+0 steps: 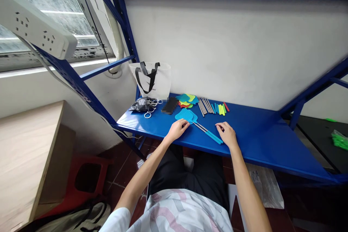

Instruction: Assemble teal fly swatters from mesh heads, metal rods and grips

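Observation:
Two blue fly swatters lie together on the blue table, their mesh heads (185, 114) to the left, thin metal rods (199, 127) and blue handles (214, 137) slanting toward the right front. My left hand (178, 129) rests at the front edge of the heads, fingers loosely bent; whether the fingertips touch the mesh I cannot tell. Just right of the handles, my right hand (227, 133) lies on the table with its fingers loosely curled and a gap beside the thumb. Nothing shows in either hand.
Behind the swatters lie loose colored swatter heads (187, 98), metal rods (206, 106) and colored handle tubes (220, 108). Left of them are a dark pixelated object (169, 106), a black plastic bag (143, 104), white rings (148, 115) and a white tote bag (160, 79). Blue frame posts (130, 32) rise behind.

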Tool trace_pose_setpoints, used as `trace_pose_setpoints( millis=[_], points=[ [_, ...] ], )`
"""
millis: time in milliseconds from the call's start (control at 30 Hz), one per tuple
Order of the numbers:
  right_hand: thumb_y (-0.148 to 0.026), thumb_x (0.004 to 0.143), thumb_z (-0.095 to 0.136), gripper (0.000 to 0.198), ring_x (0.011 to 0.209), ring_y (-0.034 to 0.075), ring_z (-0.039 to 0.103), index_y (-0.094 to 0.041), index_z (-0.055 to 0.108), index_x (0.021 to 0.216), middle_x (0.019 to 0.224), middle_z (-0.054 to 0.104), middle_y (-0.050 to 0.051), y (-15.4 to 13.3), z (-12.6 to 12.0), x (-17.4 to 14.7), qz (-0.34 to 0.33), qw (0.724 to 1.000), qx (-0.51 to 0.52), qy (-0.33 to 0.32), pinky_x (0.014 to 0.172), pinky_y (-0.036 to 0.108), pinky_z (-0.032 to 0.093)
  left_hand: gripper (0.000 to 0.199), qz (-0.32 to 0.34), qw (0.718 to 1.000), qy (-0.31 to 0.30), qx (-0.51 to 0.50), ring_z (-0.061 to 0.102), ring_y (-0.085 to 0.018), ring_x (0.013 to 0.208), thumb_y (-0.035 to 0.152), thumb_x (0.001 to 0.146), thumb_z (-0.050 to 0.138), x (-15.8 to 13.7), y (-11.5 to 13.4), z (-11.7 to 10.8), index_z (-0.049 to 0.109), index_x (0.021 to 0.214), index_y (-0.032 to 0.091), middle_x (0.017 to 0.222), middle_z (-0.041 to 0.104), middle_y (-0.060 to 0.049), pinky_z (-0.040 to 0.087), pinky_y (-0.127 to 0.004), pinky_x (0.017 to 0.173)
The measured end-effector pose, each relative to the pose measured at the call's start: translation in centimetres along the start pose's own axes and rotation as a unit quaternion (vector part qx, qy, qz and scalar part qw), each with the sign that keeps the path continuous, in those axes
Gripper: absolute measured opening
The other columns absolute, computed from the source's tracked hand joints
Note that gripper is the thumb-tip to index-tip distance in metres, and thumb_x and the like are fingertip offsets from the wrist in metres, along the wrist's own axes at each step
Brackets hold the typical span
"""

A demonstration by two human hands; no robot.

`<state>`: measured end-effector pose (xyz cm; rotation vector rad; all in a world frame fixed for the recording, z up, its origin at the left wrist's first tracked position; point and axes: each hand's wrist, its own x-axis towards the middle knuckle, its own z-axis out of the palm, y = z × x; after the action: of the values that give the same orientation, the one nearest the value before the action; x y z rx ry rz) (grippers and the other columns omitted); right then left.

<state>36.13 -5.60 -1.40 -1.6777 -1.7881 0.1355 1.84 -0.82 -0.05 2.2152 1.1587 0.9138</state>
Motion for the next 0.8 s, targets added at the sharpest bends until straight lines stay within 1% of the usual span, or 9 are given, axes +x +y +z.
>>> trace_pose_setpoints(
  millis=[167, 300, 667, 733, 800],
  points=[
    [-0.049, 0.109, 0.048, 0.041, 0.090, 0.027, 0.071, -0.026, 0.081, 0.112, 0.110, 0.075, 0.011, 0.04, 0.02, 0.01, 0.002, 1.000, 0.002, -0.001, 0.078, 0.038, 0.054, 0.044, -0.001, 1.000, -0.003, 0.000, 0.072, -0.024, 0.095, 0.053, 0.115, 0.049, -0.02, 0.20, -0.14, 0.080, 0.106, 0.023, 0.102, 0.077, -0.006, 0.052, -0.032, 0.081],
    [-0.051, 0.110, 0.046, 0.043, 0.090, 0.027, 0.071, -0.026, 0.081, 0.113, 0.111, 0.076, 0.012, 0.11, 0.03, 0.01, 0.000, 1.000, 0.003, -0.002, 0.076, 0.039, 0.054, 0.043, 0.001, 1.000, -0.002, 0.004, 0.071, -0.024, 0.093, 0.052, 0.115, 0.049, -0.04, 0.42, -0.21, 0.079, 0.103, 0.023, 0.101, 0.076, -0.006, 0.051, -0.033, 0.079],
    [-0.054, 0.110, 0.045, 0.045, 0.090, 0.028, 0.072, -0.027, 0.081, 0.112, 0.110, 0.076, 0.011, 0.28, 0.14, 0.02, -0.006, 1.000, 0.006, 0.003, 0.078, 0.040, 0.055, 0.045, -0.005, 1.000, -0.002, 0.006, 0.072, -0.024, 0.094, 0.055, 0.115, 0.048, 0.02, 0.50, -0.27, 0.080, 0.104, 0.025, 0.103, 0.077, -0.007, 0.053, -0.033, 0.081],
    [-0.054, 0.110, 0.045, 0.045, 0.090, 0.028, 0.072, -0.027, 0.081, 0.112, 0.111, 0.077, 0.011, 0.35, 0.18, 0.02, -0.006, 1.000, 0.005, 0.001, 0.078, 0.040, 0.056, 0.045, -0.006, 1.000, -0.004, -0.002, 0.072, -0.025, 0.095, 0.055, 0.114, 0.049, -0.07, 0.46, -0.14, 0.080, 0.105, 0.024, 0.104, 0.078, -0.007, 0.054, -0.034, 0.083],
    [-0.053, 0.110, 0.046, 0.044, 0.091, 0.028, 0.073, -0.027, 0.081, 0.113, 0.112, 0.077, 0.011, 0.37, 0.18, 0.00, -0.005, 1.000, 0.003, -0.001, 0.080, 0.040, 0.056, 0.044, -0.009, 0.999, 0.000, -0.035, 0.073, -0.025, 0.097, 0.056, 0.113, 0.050, -0.17, 0.43, -0.09, 0.080, 0.107, 0.024, 0.106, 0.080, -0.007, 0.055, -0.034, 0.084]
  ],
)
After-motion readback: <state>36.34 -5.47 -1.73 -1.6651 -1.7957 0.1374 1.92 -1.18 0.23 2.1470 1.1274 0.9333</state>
